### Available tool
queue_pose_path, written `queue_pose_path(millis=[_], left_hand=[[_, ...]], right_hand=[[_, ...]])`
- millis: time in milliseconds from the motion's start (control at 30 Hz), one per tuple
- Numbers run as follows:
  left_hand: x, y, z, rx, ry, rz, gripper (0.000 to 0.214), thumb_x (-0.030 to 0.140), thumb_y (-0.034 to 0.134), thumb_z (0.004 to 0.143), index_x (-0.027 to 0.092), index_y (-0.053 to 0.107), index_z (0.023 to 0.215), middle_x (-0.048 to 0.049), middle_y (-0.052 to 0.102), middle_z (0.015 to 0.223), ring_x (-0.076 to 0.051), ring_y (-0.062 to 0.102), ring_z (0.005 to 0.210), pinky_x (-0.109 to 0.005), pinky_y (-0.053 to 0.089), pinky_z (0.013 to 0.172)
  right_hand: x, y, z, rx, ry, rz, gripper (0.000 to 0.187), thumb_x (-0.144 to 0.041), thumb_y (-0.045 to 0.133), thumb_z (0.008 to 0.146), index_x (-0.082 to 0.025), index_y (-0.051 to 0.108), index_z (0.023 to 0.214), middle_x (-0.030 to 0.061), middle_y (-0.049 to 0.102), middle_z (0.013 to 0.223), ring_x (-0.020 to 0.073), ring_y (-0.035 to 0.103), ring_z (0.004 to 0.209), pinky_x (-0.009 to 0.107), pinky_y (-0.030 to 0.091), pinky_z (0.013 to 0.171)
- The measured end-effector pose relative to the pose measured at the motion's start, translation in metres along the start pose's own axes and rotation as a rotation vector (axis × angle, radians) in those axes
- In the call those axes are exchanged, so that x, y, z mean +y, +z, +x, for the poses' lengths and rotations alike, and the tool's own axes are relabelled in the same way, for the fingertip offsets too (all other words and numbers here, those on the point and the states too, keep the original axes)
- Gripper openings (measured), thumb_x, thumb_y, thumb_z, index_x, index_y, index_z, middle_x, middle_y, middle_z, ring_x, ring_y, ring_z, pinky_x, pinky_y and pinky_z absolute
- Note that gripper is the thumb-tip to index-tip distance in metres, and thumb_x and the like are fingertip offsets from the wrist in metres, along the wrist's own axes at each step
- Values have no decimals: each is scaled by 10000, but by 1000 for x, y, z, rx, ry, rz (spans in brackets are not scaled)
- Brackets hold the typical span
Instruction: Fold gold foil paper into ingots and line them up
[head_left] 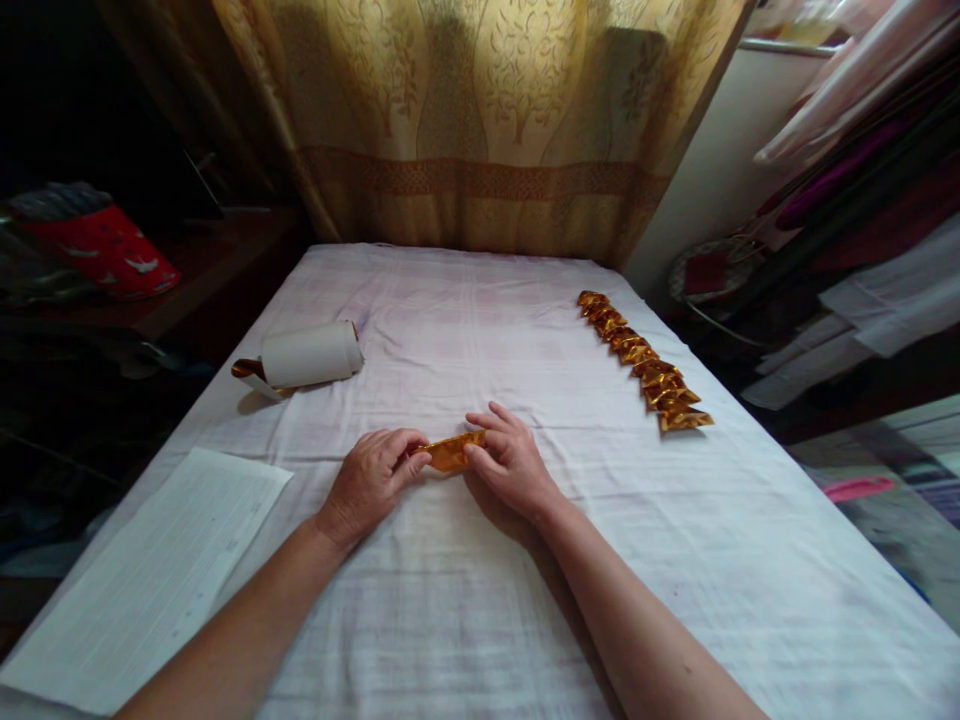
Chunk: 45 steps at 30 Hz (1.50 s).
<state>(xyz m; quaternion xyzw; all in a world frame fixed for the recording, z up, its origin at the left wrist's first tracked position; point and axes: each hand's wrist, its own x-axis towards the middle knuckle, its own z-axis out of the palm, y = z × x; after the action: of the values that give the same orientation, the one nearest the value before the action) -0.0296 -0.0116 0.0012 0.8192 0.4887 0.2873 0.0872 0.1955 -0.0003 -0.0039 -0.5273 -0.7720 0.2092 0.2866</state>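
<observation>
A small folded piece of shiny gold foil paper is held just above the sheet in the middle of the view. My left hand pinches its left end between thumb and fingers. At its right end, my right hand grips it with the thumb in front, while other fingers extend outward. To the right lies a slanting row of several folded gold foil pieces, overlapping one another. On the left rests a roll of paper, white outside, with a gold underside showing at its loose end.
White lined paper lies at the left edge of the cloth-covered surface. A gold curtain hangs behind it. At far left, a red container stands on a dark cabinet; clothes hang at right.
</observation>
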Motion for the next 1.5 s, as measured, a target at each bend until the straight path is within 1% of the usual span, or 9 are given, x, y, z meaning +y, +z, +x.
queue_pose_path(millis=[233, 333, 400, 467, 600, 733, 833, 967, 1500], left_hand=[[3, 6, 0, -47, -30, 202, 144, 286, 545, 943, 204, 625, 1031, -33, 699, 845, -213, 631, 798, -358, 454, 774], [5, 6, 2, -34, -26, 267, 136, 280, 583, 926, 199, 618, 1030, -54, 690, 919, -232, 606, 867, -365, 444, 791], [8, 5, 2, -20, -25, 297, 92, 275, 598, 918, 207, 627, 972, -60, 672, 951, -238, 581, 901, -362, 435, 791], [12, 4, 2, -20, -7, 309, 65, 267, 597, 920, 216, 637, 912, -54, 660, 939, -232, 565, 888, -358, 421, 777], [22, 5, 0, -57, -5, 239, 138, 332, 618, 917, 219, 631, 839, -27, 643, 843, -212, 555, 833, -353, 393, 748], [27, 7, 0, -89, -100, 226, 188, 398, 676, 873, 219, 626, 844, -26, 646, 869, -230, 554, 878, -359, 374, 766], [28, 8, 2, -114, -155, 207, 181, 392, 693, 857, 226, 625, 826, -16, 656, 881, -229, 563, 895, -360, 362, 786], [27, 7, 5, -135, -206, 172, 101, 326, 667, 861, 235, 636, 828, -4, 675, 889, -219, 584, 908, -357, 357, 808], [5, -6, 13, -133, -344, 309, 143, 279, 512, 895, 223, 633, 844, -34, 717, 863, -235, 632, 868, -350, 366, 772]], right_hand=[[-10, 10, -5, 69, 79, -127, 208, -268, 636, 819, -207, 644, 620, 63, 669, 1275, 336, 389, 1391, 598, 238, 1112], [-9, 14, -6, 138, 106, -158, 93, -297, 671, 791, -207, 679, 813, 116, 610, 1344, 340, 400, 1376, 568, 288, 1093], [-9, 15, -6, 164, 103, -182, 257, -295, 691, 781, -196, 670, 1017, 158, 539, 1417, 336, 409, 1368, 542, 317, 1081], [-9, 14, -7, 135, 74, -201, 271, -274, 672, 812, -208, 658, 1075, 151, 514, 1447, 324, 407, 1372, 529, 314, 1086], [-13, 11, -6, 26, 60, -214, 117, -275, 651, 859, -235, 683, 964, 93, 578, 1391, 317, 397, 1387, 529, 289, 1103], [-15, 7, -4, -7, 64, -212, 255, -381, 732, 807, -219, 673, 994, 129, 543, 1424, 341, 399, 1385, 549, 264, 1111], [-12, 5, -2, -21, 65, -193, 201, -353, 718, 822, -234, 682, 979, 111, 565, 1402, 320, 436, 1358, 532, 296, 1083], [-7, 3, 1, 15, 89, -142, 61, -258, 659, 865, -258, 700, 910, 60, 621, 1343, 267, 497, 1302, 474, 331, 1040], [-4, 9, 0, 86, 92, -121, 169, -156, 543, 910, -246, 684, 887, 35, 662, 1293, 239, 512, 1272, 434, 315, 1025]])
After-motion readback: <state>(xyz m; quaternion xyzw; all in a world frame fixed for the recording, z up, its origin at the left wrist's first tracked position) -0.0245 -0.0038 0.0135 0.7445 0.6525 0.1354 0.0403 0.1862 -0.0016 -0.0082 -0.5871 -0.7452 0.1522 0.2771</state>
